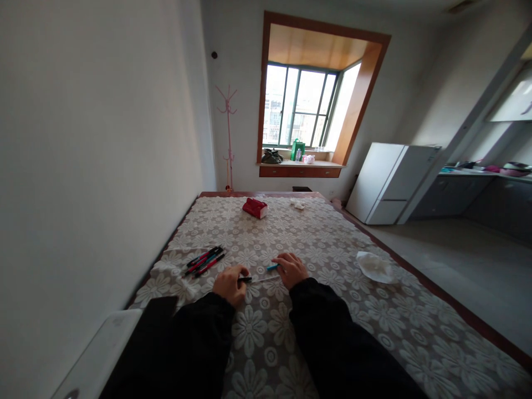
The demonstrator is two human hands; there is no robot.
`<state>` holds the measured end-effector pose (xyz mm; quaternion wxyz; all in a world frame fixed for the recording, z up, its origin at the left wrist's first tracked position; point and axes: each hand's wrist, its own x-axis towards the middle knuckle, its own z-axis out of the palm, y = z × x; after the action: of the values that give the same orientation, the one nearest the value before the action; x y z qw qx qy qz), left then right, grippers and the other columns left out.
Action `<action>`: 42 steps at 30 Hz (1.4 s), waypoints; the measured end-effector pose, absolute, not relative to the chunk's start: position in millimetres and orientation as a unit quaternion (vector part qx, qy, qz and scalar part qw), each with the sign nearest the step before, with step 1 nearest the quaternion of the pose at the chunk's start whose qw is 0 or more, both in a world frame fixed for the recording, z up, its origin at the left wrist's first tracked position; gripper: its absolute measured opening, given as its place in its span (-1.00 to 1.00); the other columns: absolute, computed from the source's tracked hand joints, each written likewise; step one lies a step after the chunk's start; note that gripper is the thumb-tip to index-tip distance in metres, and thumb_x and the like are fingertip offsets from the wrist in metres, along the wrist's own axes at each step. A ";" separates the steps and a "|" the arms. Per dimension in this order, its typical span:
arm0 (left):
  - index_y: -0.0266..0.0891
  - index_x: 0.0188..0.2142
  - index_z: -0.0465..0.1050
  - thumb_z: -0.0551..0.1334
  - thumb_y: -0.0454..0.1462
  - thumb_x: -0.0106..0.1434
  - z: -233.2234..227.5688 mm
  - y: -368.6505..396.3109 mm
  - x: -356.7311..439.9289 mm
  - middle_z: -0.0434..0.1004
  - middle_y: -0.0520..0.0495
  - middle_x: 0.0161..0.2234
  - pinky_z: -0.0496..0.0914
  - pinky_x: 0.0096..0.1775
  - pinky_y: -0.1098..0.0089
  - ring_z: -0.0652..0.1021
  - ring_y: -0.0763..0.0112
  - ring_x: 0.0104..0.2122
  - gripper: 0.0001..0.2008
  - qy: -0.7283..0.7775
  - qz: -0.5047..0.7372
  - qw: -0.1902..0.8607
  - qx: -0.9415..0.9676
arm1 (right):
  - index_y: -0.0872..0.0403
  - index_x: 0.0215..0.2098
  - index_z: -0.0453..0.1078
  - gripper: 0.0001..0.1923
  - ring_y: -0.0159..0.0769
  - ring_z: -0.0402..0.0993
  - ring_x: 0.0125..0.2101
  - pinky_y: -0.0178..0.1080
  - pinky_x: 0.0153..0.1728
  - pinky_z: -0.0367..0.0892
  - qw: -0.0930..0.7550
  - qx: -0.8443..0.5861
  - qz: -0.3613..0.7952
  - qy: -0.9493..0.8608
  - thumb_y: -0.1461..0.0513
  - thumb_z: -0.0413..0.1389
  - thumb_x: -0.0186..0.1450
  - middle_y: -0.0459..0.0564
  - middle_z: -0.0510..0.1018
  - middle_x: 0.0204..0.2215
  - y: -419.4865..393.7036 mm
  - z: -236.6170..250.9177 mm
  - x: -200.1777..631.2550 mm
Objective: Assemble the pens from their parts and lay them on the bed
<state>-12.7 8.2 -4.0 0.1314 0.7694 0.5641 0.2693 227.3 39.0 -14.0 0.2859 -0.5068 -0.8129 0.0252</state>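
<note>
Pen [258, 279] between both hands

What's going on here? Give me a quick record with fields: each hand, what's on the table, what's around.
left hand: closed on a black pen part, resting on the tablecloth
right hand: fingers on a blue pen part
between the hands: a thin pale rod, likely a refill
pens: a small bunch, red and black, left of the hands
white tissue: to the right
red box: far end of the table
background: window, white fridge
</note>
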 end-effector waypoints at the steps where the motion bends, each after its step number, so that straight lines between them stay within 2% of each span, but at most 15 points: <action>1: -0.16 -0.27 0.44 0.16 -0.46 -0.02 -4.5 8.1 -13.0 0.51 -0.01 -0.29 0.27 -0.17 0.34 0.46 0.30 -0.23 -0.69 0.562 0.266 0.132 0.772 | -0.09 -0.11 0.46 -0.64 -0.18 0.31 -0.09 -0.16 -0.09 0.21 0.276 -0.521 0.029 -0.807 0.37 0.07 0.18 -0.03 0.48 -0.15 41.0 -15.7 228.8; 7: -0.19 -0.27 0.43 0.11 -0.50 0.00 -7.8 10.3 -12.9 0.51 -0.04 -0.29 0.28 -0.15 0.35 0.45 0.32 -0.21 -0.68 0.542 0.277 0.142 0.781 | -0.06 -0.28 0.47 -0.82 -0.17 0.33 -0.12 -0.14 -0.10 0.18 0.240 -0.561 0.052 -0.791 0.32 0.12 0.18 -0.06 0.50 -0.20 46.5 -19.8 233.4; 11: -0.18 -0.26 0.43 0.11 -0.49 0.06 -5.8 9.8 -12.1 0.51 -0.04 -0.30 0.29 -0.13 0.36 0.45 0.33 -0.20 -0.71 0.540 0.282 0.148 0.779 | -0.01 -0.27 0.42 -0.83 -0.22 0.33 -0.14 -0.16 -0.05 0.11 0.277 -0.487 0.042 -0.827 0.35 0.11 0.20 -0.07 0.52 -0.26 41.5 -14.2 228.4; 15: -0.18 -0.26 0.43 0.11 -0.49 0.08 -5.6 9.7 -12.7 0.51 -0.04 -0.30 0.29 -0.12 0.35 0.45 0.31 -0.20 -0.72 0.544 0.279 0.147 0.778 | -0.01 -0.27 0.41 -0.85 -0.22 0.30 -0.14 -0.12 0.04 0.00 0.272 -0.407 0.018 -0.872 0.34 0.11 0.21 -0.06 0.51 -0.29 34.1 -8.7 222.5; 25: -0.19 -0.21 0.42 0.10 -0.49 0.09 -7.2 10.6 -14.3 0.52 -0.05 -0.24 0.28 -0.12 0.34 0.45 0.31 -0.19 -0.69 0.550 0.272 0.140 0.777 | 0.00 -0.28 0.40 -0.79 -0.20 0.26 -0.12 -0.11 0.04 -0.03 0.250 -0.393 0.010 -0.885 0.38 0.08 0.14 -0.04 0.46 -0.26 25.6 0.6 219.7; 35: -0.18 -0.32 0.46 0.15 -0.45 0.05 -3.2 8.2 -12.9 0.51 -0.04 -0.23 0.26 -0.08 0.31 0.43 0.27 -0.15 -0.77 0.539 0.261 0.133 0.790 | 0.02 -0.31 0.38 -0.77 -0.21 0.27 -0.16 -0.15 -0.01 0.02 0.254 -0.429 0.010 -0.867 0.40 0.07 0.08 -0.05 0.45 -0.28 30.2 2.3 230.5; 42: -0.15 -0.29 0.48 0.19 -0.38 0.11 -4.2 8.2 -11.5 0.51 -0.04 -0.20 0.25 -0.06 0.30 0.42 0.28 -0.13 -0.82 0.532 0.269 0.138 0.791 | -0.01 -0.29 0.40 -0.76 -0.20 0.32 -0.18 -0.17 -0.10 0.11 0.263 -0.549 0.002 -0.794 0.40 0.05 0.13 -0.04 0.48 -0.28 44.6 -15.9 239.4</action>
<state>-11.5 8.2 -4.2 0.1378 0.7907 0.5323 0.2693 239.4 44.6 -15.9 0.2625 -0.5490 -0.7935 0.0020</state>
